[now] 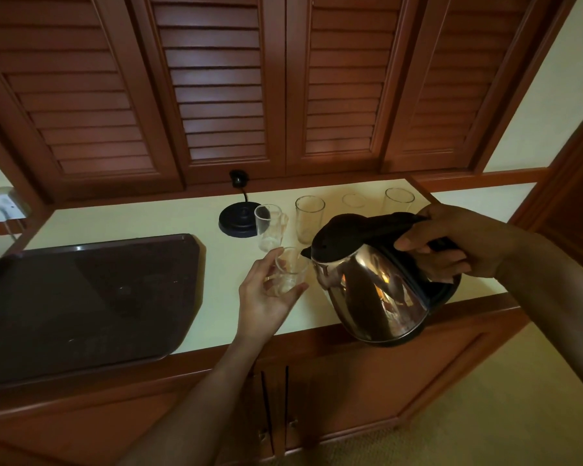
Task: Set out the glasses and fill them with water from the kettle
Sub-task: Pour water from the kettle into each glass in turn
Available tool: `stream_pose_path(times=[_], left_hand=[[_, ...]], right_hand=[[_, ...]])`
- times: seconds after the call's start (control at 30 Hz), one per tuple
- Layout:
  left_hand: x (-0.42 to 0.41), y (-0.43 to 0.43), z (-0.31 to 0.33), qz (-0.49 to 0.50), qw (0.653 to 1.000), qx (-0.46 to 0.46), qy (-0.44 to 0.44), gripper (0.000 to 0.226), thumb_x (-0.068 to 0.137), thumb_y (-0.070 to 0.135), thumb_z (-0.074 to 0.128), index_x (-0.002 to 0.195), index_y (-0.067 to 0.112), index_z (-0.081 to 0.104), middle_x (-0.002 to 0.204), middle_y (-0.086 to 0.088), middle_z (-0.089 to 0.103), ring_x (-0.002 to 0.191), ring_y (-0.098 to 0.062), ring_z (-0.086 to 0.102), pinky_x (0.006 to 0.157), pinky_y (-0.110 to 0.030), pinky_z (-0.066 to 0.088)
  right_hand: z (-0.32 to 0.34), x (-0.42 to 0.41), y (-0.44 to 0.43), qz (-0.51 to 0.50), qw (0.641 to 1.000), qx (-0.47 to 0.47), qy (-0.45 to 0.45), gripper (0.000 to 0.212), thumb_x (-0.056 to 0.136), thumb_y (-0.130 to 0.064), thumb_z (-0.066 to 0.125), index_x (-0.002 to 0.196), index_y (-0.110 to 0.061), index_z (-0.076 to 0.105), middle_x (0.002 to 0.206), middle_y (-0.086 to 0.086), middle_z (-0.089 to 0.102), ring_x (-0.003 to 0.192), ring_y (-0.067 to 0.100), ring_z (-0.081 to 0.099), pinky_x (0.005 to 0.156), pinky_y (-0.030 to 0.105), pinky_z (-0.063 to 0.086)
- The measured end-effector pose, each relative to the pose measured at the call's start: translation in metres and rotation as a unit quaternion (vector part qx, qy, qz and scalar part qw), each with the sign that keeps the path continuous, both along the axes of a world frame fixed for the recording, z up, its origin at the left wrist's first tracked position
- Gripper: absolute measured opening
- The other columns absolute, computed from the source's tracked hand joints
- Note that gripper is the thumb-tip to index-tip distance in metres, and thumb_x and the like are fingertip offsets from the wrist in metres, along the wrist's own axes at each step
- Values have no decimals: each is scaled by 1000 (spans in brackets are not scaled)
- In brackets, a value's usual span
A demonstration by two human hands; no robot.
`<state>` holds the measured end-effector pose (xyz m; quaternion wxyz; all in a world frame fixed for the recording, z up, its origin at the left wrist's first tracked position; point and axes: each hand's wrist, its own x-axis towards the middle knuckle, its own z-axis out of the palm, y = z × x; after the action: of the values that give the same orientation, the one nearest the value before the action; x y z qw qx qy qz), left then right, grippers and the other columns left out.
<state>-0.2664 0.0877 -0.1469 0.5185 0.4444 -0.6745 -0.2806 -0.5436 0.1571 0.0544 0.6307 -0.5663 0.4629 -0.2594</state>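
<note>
Over cream counter (148,223), right hand (458,243) grips kettle (377,290); left hand (266,294) holds glass (290,270).

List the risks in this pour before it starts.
1. The left hand holds the small glass loosely, tilted in the air; water from the kettle could miss its narrow mouth or scald the fingers.
2. The kettle hangs over the counter's front edge, so spills may reach the carpet.
</note>
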Motion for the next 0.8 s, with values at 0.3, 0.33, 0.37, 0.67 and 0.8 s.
stream_pose_path(times=[0.3, 0.33, 0.37, 0.67, 0.8], left_hand=[[1, 1, 1, -5, 1000, 2, 11, 70, 78, 32, 91, 140, 24, 60, 127, 8, 66, 116, 1, 60, 88, -6, 50], [1, 1, 1, -4, 1000, 4, 11, 70, 78, 33, 91, 140, 25, 60, 127, 8, 66, 115, 1, 60, 88, -6, 49], [1, 1, 1, -4, 1000, 4, 10, 70, 77, 33, 91, 140, 25, 60, 127, 9, 66, 115, 1, 60, 87, -6, 49], [1, 0, 1, -5, 1000, 0, 1, 71, 77, 33, 91, 140, 25, 60, 129, 8, 66, 116, 0, 60, 89, -9, 52], [0, 0, 1, -4, 1000, 4, 4, 71, 76, 30, 92, 139, 24, 60, 129, 8, 66, 116, 4, 59, 88, -5, 50]], right_hand=[[9, 9, 1, 6, 1000, -3, 23, 48, 61, -42, 91, 56, -11, 55, 38, 1, 40, 30, 14, 38, 43, 26, 41], [10, 10, 1, 7, 1000, -1, 23, 47, 62, -42, 90, 56, -12, 55, 38, 1, 40, 30, 14, 38, 43, 26, 40], [10, 10, 1, 6, 1000, -1, 23, 46, 63, -42, 90, 56, -12, 55, 38, 0, 40, 30, 13, 38, 43, 26, 40], [9, 10, -1, -12, 999, 8, 42, 35, 73, -31, 76, 57, -11, 53, 39, 1, 38, 31, 14, 36, 43, 24, 38], [10, 8, -1, -15, 999, 14, 37, 35, 73, -30, 76, 57, -11, 53, 39, 1, 39, 31, 14, 37, 43, 23, 39]])
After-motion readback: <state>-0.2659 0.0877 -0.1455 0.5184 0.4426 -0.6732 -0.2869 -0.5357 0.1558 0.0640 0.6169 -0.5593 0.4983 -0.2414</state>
